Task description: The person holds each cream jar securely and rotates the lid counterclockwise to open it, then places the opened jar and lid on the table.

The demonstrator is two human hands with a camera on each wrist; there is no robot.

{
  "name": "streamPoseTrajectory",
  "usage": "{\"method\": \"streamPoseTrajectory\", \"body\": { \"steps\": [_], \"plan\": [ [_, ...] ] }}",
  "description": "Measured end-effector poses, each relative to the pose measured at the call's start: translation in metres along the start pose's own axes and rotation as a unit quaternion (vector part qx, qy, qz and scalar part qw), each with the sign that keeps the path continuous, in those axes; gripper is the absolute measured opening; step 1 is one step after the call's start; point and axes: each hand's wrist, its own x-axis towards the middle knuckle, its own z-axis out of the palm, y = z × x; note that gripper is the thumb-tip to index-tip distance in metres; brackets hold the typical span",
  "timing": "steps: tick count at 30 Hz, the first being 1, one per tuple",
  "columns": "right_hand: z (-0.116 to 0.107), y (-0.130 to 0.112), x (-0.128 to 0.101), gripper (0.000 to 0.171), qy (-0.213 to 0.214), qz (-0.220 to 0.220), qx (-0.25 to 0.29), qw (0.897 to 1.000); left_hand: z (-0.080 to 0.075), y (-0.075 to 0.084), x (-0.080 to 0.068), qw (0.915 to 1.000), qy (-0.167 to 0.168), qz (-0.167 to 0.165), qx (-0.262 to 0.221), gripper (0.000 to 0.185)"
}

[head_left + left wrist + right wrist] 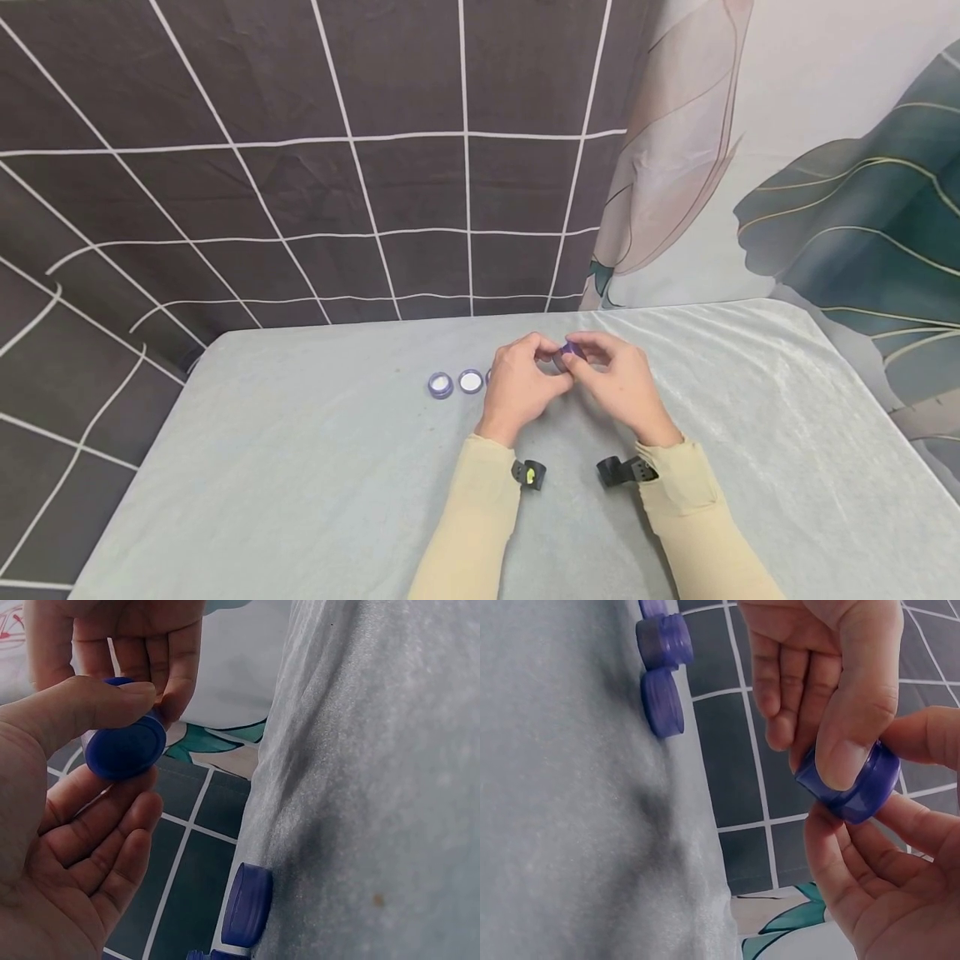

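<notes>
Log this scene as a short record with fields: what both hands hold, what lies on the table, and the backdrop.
held item: small purple jar, lifted off the table
left hand: fingers pinch the jar, thumb on its rim
right hand: fingers grip the jar from the other side
on table: two purple containers with white centres, left of the hands
surface: grey cloth-covered table
backdrop: dark grid-patterned cloth

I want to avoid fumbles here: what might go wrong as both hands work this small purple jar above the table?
1. The small purple jar is pinched only at fingertips by the left hand and right hand; it may slip and drop to the table.
2. The loose jars lie right beside the left hand, so a wrist shift might knock them.
</notes>
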Motion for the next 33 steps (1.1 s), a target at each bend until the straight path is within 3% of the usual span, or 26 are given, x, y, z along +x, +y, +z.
{"method": "streamPoseTrajectory", "body": {
  "steps": [33],
  "plan": [
    [-0.0037,0.005,-0.0001,0.03,-0.019,-0.061,0.003,0.998,-0.0021,-0.0017,-0.0001,0.9997,-0.024,-0.001,-0.005,0.026]
  ]
}}
